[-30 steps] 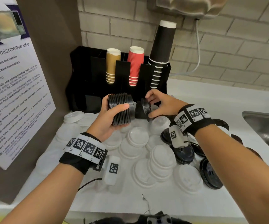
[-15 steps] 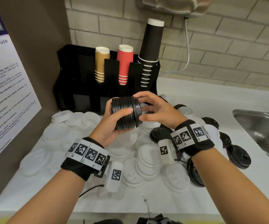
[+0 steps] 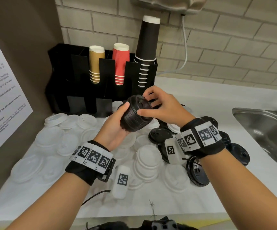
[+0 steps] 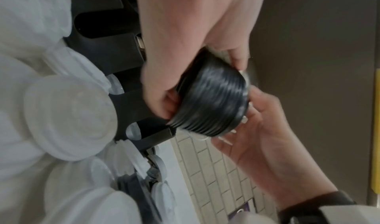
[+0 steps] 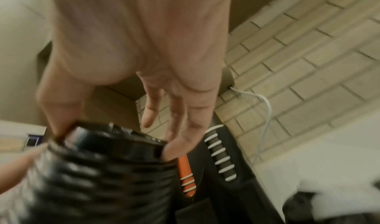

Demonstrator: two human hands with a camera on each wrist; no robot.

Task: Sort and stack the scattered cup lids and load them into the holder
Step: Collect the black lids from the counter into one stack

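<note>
Since the earlier frame, the right hand point(image 3: 162, 107) has seated its lid; both hands now clamp the black lid stack point(image 3: 137, 116). Stacking step; next, gather more black lids point(image 3: 160, 136).

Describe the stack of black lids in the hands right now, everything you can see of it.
The stack of black lids is a ribbed column of nested glossy plastic cup lids, tilted with its top end toward the black holder. The left hand grips its side from below, thumb over the ribs. The right hand pinches the top lid at its rim. It is held above the scattered white lids, touching none.
</note>
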